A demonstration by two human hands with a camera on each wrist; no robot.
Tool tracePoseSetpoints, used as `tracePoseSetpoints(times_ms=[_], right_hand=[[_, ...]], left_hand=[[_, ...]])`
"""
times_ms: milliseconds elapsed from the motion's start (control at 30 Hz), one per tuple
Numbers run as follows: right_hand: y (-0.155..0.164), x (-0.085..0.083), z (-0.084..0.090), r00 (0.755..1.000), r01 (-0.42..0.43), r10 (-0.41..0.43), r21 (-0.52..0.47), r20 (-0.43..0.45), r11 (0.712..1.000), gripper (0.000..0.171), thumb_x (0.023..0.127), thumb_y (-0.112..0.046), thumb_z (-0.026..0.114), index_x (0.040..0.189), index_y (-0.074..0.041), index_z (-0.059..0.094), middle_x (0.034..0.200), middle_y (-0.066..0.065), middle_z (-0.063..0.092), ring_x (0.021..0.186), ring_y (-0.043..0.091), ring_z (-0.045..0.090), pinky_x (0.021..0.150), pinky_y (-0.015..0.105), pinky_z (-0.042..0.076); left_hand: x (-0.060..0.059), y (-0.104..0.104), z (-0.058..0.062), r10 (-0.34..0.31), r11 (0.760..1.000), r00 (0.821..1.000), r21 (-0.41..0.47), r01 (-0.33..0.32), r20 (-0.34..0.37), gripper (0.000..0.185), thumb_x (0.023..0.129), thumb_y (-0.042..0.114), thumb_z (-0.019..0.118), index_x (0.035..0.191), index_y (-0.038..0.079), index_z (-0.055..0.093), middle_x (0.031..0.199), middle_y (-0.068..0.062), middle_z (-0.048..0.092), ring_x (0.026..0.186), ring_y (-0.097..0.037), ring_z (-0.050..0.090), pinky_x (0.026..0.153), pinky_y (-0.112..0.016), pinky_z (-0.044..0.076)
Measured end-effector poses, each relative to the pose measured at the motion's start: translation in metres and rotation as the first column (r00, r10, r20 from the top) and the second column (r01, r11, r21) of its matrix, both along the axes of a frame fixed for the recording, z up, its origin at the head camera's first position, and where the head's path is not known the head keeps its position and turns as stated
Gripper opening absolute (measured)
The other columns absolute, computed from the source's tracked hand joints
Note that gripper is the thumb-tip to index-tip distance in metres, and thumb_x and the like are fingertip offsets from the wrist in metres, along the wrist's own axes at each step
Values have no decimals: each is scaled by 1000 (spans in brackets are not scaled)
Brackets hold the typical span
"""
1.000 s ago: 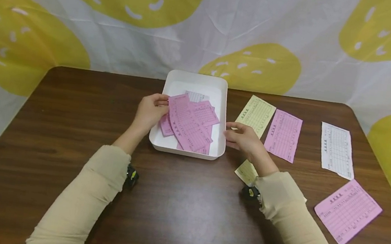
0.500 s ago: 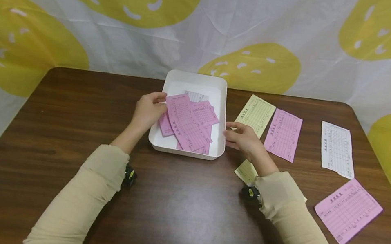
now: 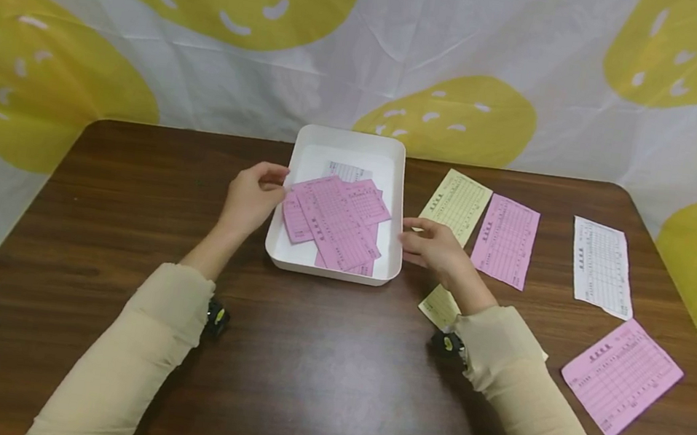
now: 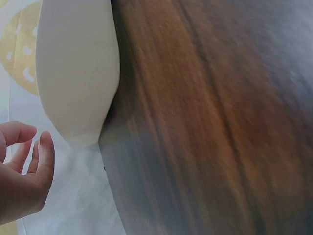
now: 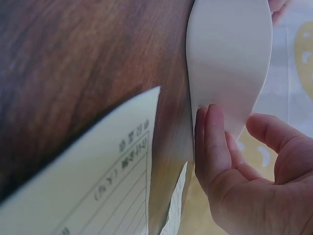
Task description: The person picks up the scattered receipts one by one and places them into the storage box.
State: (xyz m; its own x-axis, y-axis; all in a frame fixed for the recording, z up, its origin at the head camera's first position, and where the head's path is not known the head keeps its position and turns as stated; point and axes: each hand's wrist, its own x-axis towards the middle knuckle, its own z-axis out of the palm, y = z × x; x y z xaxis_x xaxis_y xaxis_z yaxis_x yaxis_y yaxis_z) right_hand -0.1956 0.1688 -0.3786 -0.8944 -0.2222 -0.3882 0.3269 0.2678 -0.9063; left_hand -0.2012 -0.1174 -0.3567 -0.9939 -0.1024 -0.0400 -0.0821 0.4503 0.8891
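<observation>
A white tray [image 3: 331,272] stands at the table's middle with several pink slips [image 3: 334,223] and a white slip [image 3: 346,171] lying in it. My left hand [image 3: 252,194] hovers just off the tray's left wall, its fingers loosely curled and holding nothing. The left wrist view shows that hand [image 4: 24,166] apart from the tray [image 4: 78,68]. My right hand [image 3: 430,247] rests at the tray's right wall. In the right wrist view its straight fingers [image 5: 212,137] touch the tray [image 5: 230,54].
To the right of the tray lie a yellow slip [image 3: 456,204], a pink slip [image 3: 505,240], a white slip [image 3: 601,267] and another pink slip [image 3: 621,377]. A second yellow slip [image 3: 439,306] lies partly under my right forearm. A patterned cloth hangs behind the table.
My left hand has let go of the top pink slip and drawn back to the left. The slip now lies flat in the tray. My right hand has not moved.
</observation>
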Motion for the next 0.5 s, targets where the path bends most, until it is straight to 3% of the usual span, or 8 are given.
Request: tracePoseSetpoints(times_ms=[300, 500], right_hand=[[-1, 0, 0, 1000, 0, 0, 10, 3, 1000, 49, 97, -6, 46, 143, 7, 34, 132, 26, 48, 91, 8, 60, 102, 37, 50], [0, 0, 0, 1000, -2, 2, 13, 3, 1000, 49, 97, -7, 46, 143, 7, 34, 133, 26, 47, 95, 11, 60, 104, 38, 49]], left_hand=[[7, -11, -9, 7, 999, 1000, -34, -7, 22, 39, 88, 6, 57, 127, 0, 56, 123, -20, 62, 112, -33, 61, 99, -40, 52], [9, -15, -13, -47, 998, 995, -32, 50, 86, 47, 89, 6, 60, 133, -2, 49, 130, -23, 57, 116, -36, 59, 102, -41, 50]])
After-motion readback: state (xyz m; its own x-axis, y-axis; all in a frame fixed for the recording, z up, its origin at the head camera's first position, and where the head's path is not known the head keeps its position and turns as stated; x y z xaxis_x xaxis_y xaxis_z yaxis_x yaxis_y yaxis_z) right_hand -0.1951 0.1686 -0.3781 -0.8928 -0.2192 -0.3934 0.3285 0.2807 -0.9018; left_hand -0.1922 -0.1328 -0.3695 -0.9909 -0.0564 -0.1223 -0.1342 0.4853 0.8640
